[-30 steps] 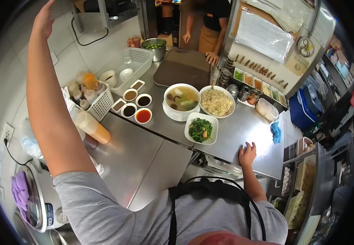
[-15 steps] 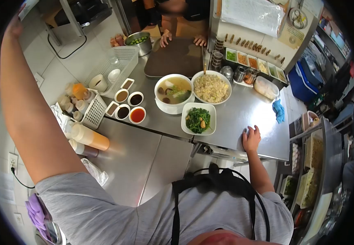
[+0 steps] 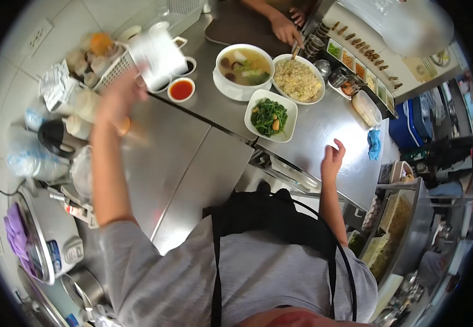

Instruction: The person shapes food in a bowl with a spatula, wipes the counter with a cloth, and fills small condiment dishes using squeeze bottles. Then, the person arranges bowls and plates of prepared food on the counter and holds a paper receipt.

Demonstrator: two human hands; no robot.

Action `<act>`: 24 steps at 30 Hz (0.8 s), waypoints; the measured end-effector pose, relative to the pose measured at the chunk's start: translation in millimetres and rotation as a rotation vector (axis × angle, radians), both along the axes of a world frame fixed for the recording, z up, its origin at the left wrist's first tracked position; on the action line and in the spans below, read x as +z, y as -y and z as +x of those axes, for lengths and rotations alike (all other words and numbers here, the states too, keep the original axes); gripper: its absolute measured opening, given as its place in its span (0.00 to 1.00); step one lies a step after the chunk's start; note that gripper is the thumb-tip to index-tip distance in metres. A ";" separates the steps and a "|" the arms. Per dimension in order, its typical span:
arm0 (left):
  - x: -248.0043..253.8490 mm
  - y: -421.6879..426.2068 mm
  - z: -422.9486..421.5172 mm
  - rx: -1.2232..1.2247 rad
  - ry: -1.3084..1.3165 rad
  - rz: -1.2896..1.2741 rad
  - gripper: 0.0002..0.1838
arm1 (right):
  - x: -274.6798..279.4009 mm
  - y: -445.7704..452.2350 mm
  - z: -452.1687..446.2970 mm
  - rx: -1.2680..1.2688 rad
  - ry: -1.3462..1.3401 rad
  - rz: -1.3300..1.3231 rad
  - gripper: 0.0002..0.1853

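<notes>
My left hand (image 3: 125, 92), blurred by motion, grips a white paper slip (image 3: 160, 57) above the counter's left part. Behind the slip the sauce cups are partly hidden; a cup of red sauce (image 3: 181, 89) shows beside it. My right hand (image 3: 332, 157) hovers at the steel counter's front edge, empty, its fingers loosely bent and apart. Between my hands stand a bowl of soup (image 3: 246, 65) on a white plate, a bowl of fried rice (image 3: 298, 79) and a square bowl of cooked greens (image 3: 271, 116).
Another person's hand (image 3: 286, 30) is at the handle standing in the rice bowl. A brown tray (image 3: 236, 34) lies behind the soup. Squeeze bottles (image 3: 86, 103) crowd the left wall. A blue cloth (image 3: 374, 144) and a plastic container (image 3: 366, 107) lie to the right.
My left arm has come down from the upper left, bringing the white slip over the sauces. My right hand has lifted slightly. The other person's hand has moved from the tray to the rice bowl.
</notes>
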State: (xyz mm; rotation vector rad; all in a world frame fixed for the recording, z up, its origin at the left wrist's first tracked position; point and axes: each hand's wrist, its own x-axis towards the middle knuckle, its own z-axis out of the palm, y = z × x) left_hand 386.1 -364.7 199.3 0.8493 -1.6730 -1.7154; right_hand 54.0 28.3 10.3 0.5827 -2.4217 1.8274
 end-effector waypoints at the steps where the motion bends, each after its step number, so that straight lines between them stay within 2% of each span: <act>1: -38.8 -18.9 10.4 -0.018 0.234 0.092 0.19 | 12.9 19.5 16.3 0.116 -0.026 -0.062 0.14; 2: -98.0 -33.8 19.8 0.044 0.315 0.192 0.19 | 18.1 36.0 28.3 0.267 -0.038 -0.078 0.12; 3: -123.6 -64.3 24.6 0.098 0.313 0.307 0.19 | 26.0 55.6 46.7 0.411 -0.068 -0.102 0.11; 5: -183.7 -102.3 38.2 0.166 0.292 0.393 0.17 | 38.7 87.9 85.7 0.736 -0.044 0.101 0.11; 6: -187.1 -114.3 38.6 0.186 0.227 0.401 0.16 | 46.4 105.2 108.0 0.876 -0.027 0.177 0.12; 7: -189.1 -127.3 38.3 0.211 0.167 0.407 0.16 | 36.0 120.0 117.0 1.001 -0.186 0.297 0.12; 9: -190.4 -147.9 41.2 0.252 0.081 0.414 0.15 | 33.3 146.3 145.7 1.140 -0.310 0.364 0.12; 12: -186.4 -161.9 43.4 0.253 0.170 0.276 0.16 | 18.6 182.0 174.9 1.203 -0.415 0.430 0.13; 15: -204.9 -163.0 46.5 0.267 0.168 0.161 0.16 | 1.2 200.5 190.0 1.182 -0.675 0.382 0.14; 17: -218.0 -161.5 50.2 0.255 0.240 0.016 0.16 | -4.5 201.8 192.4 1.161 -0.687 0.494 0.15; 20: -196.7 -160.5 53.2 0.385 0.521 -0.547 0.18 | -8.9 203.7 192.4 1.144 -0.690 0.514 0.15; 24: -195.6 -160.1 51.0 0.457 0.770 -0.700 0.21 | -7.7 206.6 192.4 1.146 -0.671 0.551 0.15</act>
